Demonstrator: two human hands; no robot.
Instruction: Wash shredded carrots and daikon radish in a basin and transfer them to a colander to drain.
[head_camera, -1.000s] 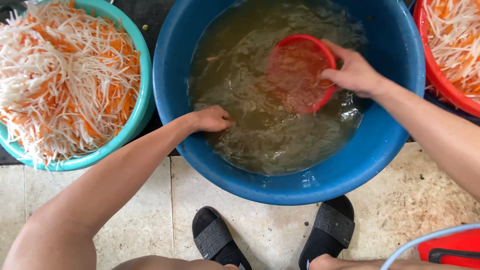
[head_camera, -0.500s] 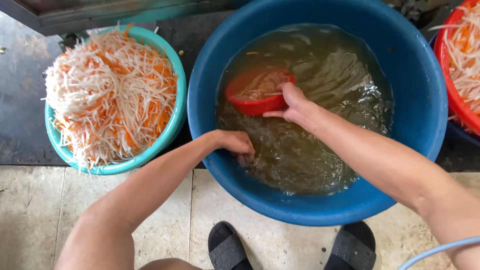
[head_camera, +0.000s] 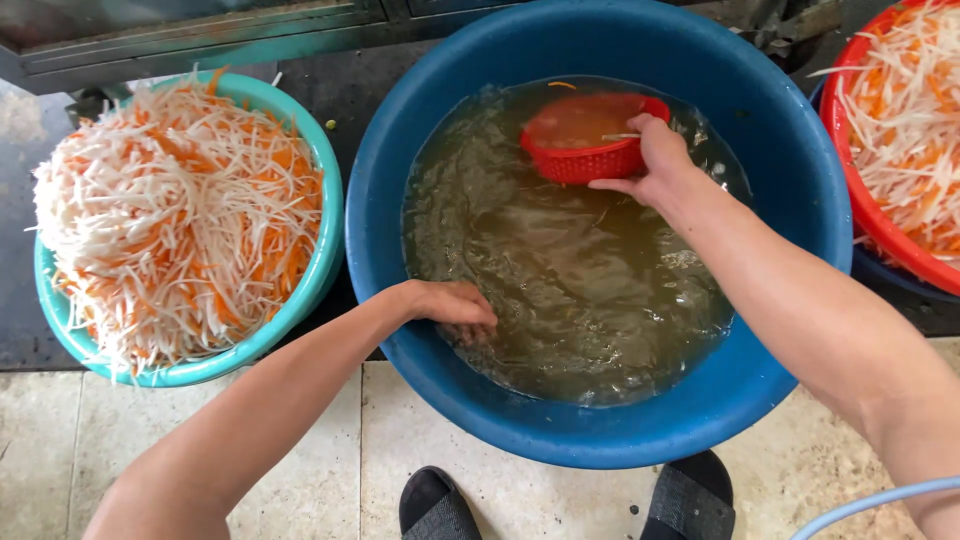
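Pale stone floor tiles (head_camera: 150, 420) run along the bottom of the view, meeting a darker wet strip of ground on which three tubs sit in a row, with a metal frame (head_camera: 200, 35) behind them. At far left stands a teal basin (head_camera: 300, 290), heaped above its rim with shredded white and orange vegetable strips (head_camera: 170, 210). Just beside it, in the middle, sits a large blue tub (head_camera: 600, 430) filled with cloudy, brownish water (head_camera: 570, 290) whose surface is rippled; fine pale shreds show faintly under it. The left hand (head_camera: 450, 305) reaches over the tub's near-left rim, fingers curled down and dipped into the water at the edge; whether it grips anything beneath the surface cannot be told. Towards the far side of the tub floats a small red perforated basket (head_camera: 585, 140), round, tilted, partly sunk, with murky water and a few strands inside. The right hand (head_camera: 655, 160) is closed on the basket's right rim, thumb over the edge, fingers at its side. At far right, a red basin (head_camera: 860, 215) holds more white and orange strips. Below the tub two black sandals (head_camera: 560, 500) rest on the tiles, and a light blue hose (head_camera: 880, 500) curves through the bottom right corner.
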